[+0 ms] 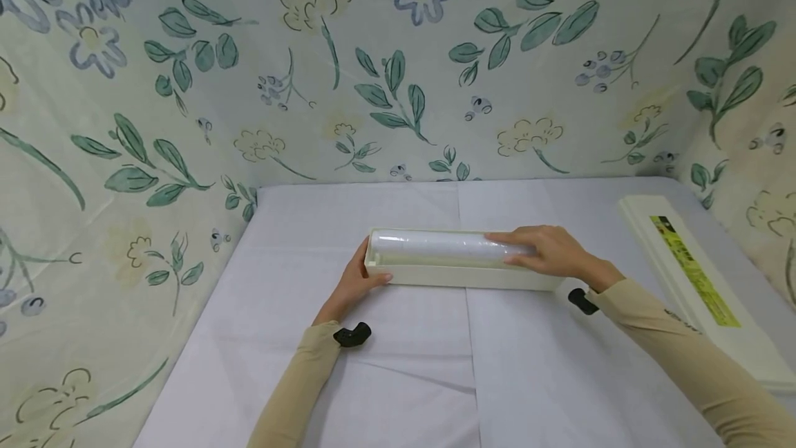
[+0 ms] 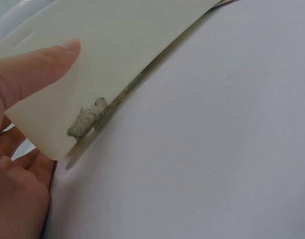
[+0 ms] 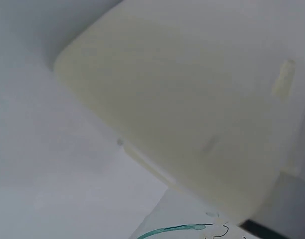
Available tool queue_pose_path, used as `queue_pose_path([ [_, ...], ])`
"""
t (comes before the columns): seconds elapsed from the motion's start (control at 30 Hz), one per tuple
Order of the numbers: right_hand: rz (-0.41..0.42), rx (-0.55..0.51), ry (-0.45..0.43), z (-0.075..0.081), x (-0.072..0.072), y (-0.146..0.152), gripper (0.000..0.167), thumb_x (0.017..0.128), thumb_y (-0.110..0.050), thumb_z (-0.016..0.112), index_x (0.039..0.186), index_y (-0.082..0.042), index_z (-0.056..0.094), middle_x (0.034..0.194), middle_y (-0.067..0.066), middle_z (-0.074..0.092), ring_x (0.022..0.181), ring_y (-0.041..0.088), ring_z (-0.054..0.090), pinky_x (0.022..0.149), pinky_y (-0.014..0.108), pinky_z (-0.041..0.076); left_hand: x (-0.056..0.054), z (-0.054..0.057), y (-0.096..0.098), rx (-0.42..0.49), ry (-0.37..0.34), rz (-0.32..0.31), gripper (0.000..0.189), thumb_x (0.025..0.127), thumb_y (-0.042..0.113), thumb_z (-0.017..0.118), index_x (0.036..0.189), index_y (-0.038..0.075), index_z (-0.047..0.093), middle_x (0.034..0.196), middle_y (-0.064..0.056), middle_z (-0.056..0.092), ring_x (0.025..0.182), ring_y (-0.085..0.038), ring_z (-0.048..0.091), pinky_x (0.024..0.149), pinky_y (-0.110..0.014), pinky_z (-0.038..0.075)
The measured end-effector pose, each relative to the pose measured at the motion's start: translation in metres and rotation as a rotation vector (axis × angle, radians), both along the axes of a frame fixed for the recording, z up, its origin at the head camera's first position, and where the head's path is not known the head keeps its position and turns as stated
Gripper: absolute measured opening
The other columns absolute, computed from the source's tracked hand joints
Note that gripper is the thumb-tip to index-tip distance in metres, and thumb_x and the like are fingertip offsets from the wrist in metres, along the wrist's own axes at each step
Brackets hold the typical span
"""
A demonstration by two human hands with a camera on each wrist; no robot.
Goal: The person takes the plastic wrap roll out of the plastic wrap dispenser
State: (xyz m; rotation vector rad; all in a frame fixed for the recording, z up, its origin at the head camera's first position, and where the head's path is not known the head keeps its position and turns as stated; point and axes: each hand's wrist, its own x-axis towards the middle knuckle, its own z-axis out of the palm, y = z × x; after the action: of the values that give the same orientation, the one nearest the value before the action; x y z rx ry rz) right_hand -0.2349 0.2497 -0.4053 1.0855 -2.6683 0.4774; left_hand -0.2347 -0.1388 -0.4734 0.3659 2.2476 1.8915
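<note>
A long cream-coloured box [image 1: 448,276], with its top off, lies across the middle of the table. Inside it is a shiny roll of plastic wrap [image 1: 429,244]. My left hand [image 1: 354,287] grips the box's left end, thumb on the front wall and fingers round the end. In the left wrist view, a torn grey patch [image 2: 87,119] marks the box's lower edge. With thumb and fingers my right hand [image 1: 555,252] holds the roll near its right end, covering that end. The right wrist view shows only a blurred cream end of the box [image 3: 167,94].
A long cream lid [image 1: 647,216] with a yellow-green label [image 1: 696,272] lies at the right side of the table, partly behind the right forearm. White cloth [image 1: 398,379] covers the table. Flowered fabric [image 1: 398,88] hangs behind and at both sides.
</note>
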Motion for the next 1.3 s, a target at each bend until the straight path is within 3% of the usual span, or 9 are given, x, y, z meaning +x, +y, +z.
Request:
queue_pose_path([
  [0.1, 0.007, -0.003, 0.006, 0.002, 0.000, -0.001, 0.051, 0.081, -0.031, 0.071, 0.130, -0.030, 0.057, 0.100, 0.000, 0.073, 0.069, 0.002, 0.054, 0.059, 0.019, 0.043, -0.005, -0.011, -0.001, -0.005, 0.008, 0.020, 0.095, 0.078, 0.003, 0.072, 0.151, 0.024, 0.016, 0.142, -0.009, 0.044, 0.118, -0.016, 0.045, 0.102, -0.025, 0.037],
  [0.23, 0.010, -0.004, 0.003, 0.005, 0.000, -0.002, 0.051, 0.081, -0.031, 0.071, 0.130, -0.029, 0.057, 0.101, 0.000, 0.073, 0.069, 0.002, 0.053, 0.059, 0.019, 0.042, -0.006, -0.013, -0.001, -0.007, 0.017, 0.018, 0.094, 0.079, 0.002, 0.072, 0.151, 0.025, 0.016, 0.141, -0.010, 0.044, 0.116, -0.015, 0.045, 0.099, -0.022, 0.039],
  [0.33, 0.012, 0.003, 0.010, 0.006, -0.001, -0.002, 0.050, 0.082, -0.032, 0.071, 0.130, -0.029, 0.057, 0.100, -0.001, 0.073, 0.068, 0.000, 0.051, 0.059, 0.019, 0.041, -0.005, -0.010, -0.002, 0.006, -0.010, 0.008, 0.095, 0.079, 0.002, 0.072, 0.151, 0.025, 0.015, 0.143, -0.009, 0.042, 0.118, -0.016, 0.044, 0.100, -0.023, 0.038],
  [0.53, 0.023, 0.004, 0.027, 0.008, -0.001, -0.002, 0.050, 0.082, -0.030, 0.070, 0.130, -0.028, 0.057, 0.100, -0.003, 0.073, 0.066, -0.001, 0.049, 0.059, 0.018, 0.039, 0.003, 0.010, 0.000, 0.009, -0.052, -0.020, 0.095, 0.079, 0.001, 0.070, 0.152, 0.018, 0.011, 0.147, -0.012, 0.037, 0.123, -0.020, 0.041, 0.106, -0.033, 0.036],
  [0.77, 0.015, -0.003, 0.016, 0.004, 0.003, 0.001, 0.050, 0.082, -0.030, 0.070, 0.131, -0.029, 0.056, 0.099, -0.004, 0.073, 0.068, -0.002, 0.049, 0.059, 0.018, 0.039, -0.002, -0.016, -0.001, 0.025, -0.001, -0.015, 0.093, 0.080, 0.005, 0.071, 0.151, 0.027, 0.015, 0.144, -0.007, 0.041, 0.122, -0.017, 0.044, 0.104, -0.029, 0.038],
  [0.9, 0.014, -0.004, 0.027, 0.002, 0.006, 0.003, 0.050, 0.082, -0.030, 0.070, 0.130, -0.030, 0.056, 0.095, -0.008, 0.072, 0.064, -0.004, 0.045, 0.059, 0.017, 0.036, 0.000, -0.016, -0.001, 0.021, -0.014, -0.012, 0.094, 0.079, 0.004, 0.072, 0.151, 0.027, 0.015, 0.144, -0.006, 0.042, 0.123, -0.017, 0.044, 0.104, -0.028, 0.037],
  [1.13, 0.002, -0.006, 0.072, 0.007, 0.006, 0.007, 0.052, 0.080, -0.026, 0.073, 0.129, -0.027, 0.058, 0.090, -0.007, 0.071, 0.063, -0.003, 0.045, 0.058, 0.017, 0.037, -0.004, -0.016, -0.001, 0.003, -0.007, 0.009, 0.095, 0.079, 0.006, 0.072, 0.151, 0.026, 0.013, 0.148, -0.006, 0.037, 0.130, -0.023, 0.039, 0.111, -0.041, 0.030],
  [1.3, -0.018, -0.006, 0.072, 0.011, 0.008, 0.009, 0.052, 0.079, -0.027, 0.073, 0.129, -0.027, 0.058, 0.093, -0.006, 0.072, 0.064, -0.003, 0.046, 0.058, 0.017, 0.037, -0.006, -0.013, -0.001, 0.014, 0.002, -0.005, 0.096, 0.080, 0.004, 0.071, 0.152, 0.024, 0.011, 0.151, -0.006, 0.033, 0.134, -0.024, 0.036, 0.112, -0.041, 0.030],
])
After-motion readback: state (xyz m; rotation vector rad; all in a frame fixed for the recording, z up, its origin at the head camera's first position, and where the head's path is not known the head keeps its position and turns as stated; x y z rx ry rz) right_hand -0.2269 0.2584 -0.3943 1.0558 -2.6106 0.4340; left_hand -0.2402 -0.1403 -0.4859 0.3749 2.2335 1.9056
